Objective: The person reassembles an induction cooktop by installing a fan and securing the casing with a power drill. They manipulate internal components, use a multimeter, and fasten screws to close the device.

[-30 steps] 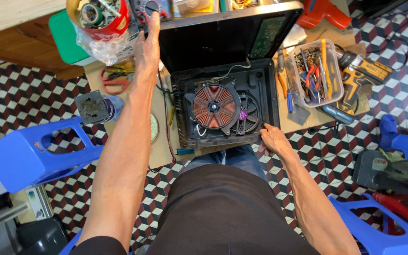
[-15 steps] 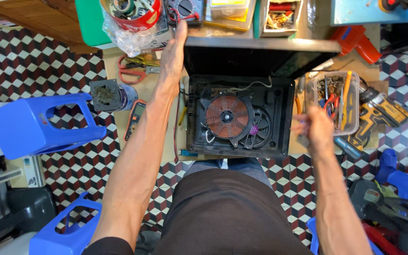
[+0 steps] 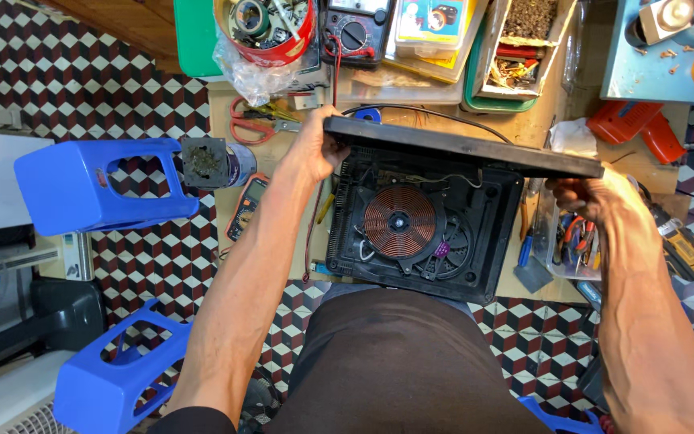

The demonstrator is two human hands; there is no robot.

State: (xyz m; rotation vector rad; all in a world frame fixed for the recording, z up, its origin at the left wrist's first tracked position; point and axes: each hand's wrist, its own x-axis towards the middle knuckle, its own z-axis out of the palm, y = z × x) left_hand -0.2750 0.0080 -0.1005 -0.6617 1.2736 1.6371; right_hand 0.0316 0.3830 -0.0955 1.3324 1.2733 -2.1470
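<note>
Looking down from the head camera, the left hand (image 3: 315, 149) is gripping the left end of a dark flat top panel (image 3: 463, 147), fingers curled around its edge, while the right hand (image 3: 592, 197) is clasping the panel's right end from beneath, fingers wrapped under the corner; the panel is being held tilted, edge-on to the camera, just above the far side of an opened induction cooker base (image 3: 423, 229); the base is lying on a cardboard-covered worktop (image 3: 524, 277) directly in front of the person, showing a copper coil (image 3: 399, 223) at its centre and a fan partly visible beside the coil; a blue plastic stool (image 3: 94, 185) is lying on its side left of the worktop, with a second blue stool (image 3: 114, 370) standing lower left on the checkered floor (image 3: 162, 269); a red tub (image 3: 271, 32) of tape rolls and a multimeter (image 3: 353, 32) are sitting at the far edge; a clear tray of pliers (image 3: 572, 241) is resting just beside the right wrist; an orange power tool (image 3: 636, 128) is lying further right
</note>
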